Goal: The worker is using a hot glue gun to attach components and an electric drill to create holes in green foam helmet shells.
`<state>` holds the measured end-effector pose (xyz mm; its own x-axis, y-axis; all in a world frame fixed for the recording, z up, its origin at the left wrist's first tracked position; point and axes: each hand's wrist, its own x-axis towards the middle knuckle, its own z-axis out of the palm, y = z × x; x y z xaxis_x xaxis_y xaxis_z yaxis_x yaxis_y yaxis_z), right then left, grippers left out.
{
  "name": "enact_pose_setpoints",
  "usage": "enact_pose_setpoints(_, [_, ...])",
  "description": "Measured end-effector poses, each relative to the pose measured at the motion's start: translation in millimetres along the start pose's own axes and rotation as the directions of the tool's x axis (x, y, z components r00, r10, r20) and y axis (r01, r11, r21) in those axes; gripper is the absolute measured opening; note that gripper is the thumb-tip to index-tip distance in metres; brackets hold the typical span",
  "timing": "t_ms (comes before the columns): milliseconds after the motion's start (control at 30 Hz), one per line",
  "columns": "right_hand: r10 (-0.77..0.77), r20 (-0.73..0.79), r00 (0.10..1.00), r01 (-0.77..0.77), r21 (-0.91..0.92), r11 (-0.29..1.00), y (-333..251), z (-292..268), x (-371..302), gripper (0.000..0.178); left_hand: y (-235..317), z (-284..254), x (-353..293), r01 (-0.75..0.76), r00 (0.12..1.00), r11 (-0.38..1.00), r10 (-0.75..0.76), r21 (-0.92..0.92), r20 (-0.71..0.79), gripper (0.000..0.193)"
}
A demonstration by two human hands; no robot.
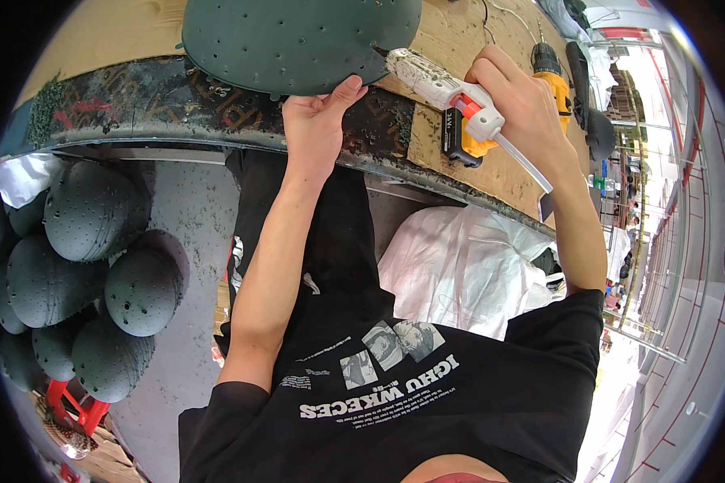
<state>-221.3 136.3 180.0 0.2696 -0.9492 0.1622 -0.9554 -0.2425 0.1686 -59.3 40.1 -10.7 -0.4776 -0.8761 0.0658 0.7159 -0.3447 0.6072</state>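
— What covers the table (pixel 246 121)?
— Partly cardboard (pixel 455 28). At top centre, the left hand (pixel 314 125) pinches a green shell (pixel 298 44); the right hand (pixel 528 101) grips a glue gun (pixel 427 78).
— The room?
— Dark grey shells (pixel 97 211) are piled at left.

1. I take this for a workshop: a scuffed, stained dark workbench (pixel 209 103) covered in brown cardboard sheets (pixel 451 32) crosses my view.
2. I see a yellow-and-black cordless drill (pixel 554 84) and a dirt-speckled white plastic glue gun (pixel 428 79).
3. Similar dark grey-green dotted domes (pixel 97 211) lie piled at left like factory stock.
4. A bulky white sack (pixel 459 262) sits below the bench; a bright, hall-like space (pixel 660 209) opens at right.
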Motion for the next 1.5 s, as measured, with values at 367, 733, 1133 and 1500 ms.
enact_pose_setpoints(367, [0.003,-0.015,1.000,-0.003,0.005,1.000,-0.2,-0.4,1.4,0.027,0.8,0.6,0.1,-0.008,1.000,1.000,0.008,-0.010,0.006,0.014])
enact_pose_setpoints(733, [-0.008,-0.027,1.000,0.008,0.022,1.000,-0.7,-0.3,-0.8,0.028,1.8,1.3,-1.0,0.002,1.000,1.000,-0.002,0.002,-0.002,0.014])
enact_pose_setpoints(1133, [0.007,-0.033,0.999,-0.006,0.026,1.000,-0.7,1.6,-1.5,0.027,1.4,0.1,-0.7,-0.005,1.000,1.000,0.005,-0.002,0.002,0.014])
enact_pose_setpoints(1500, [-0.001,-0.033,0.999,0.002,0.029,1.000,-1.7,1.2,-1.1,0.027,1.9,0.5,-0.4,-0.007,1.000,1.000,0.007,0.001,-0.003,0.013])
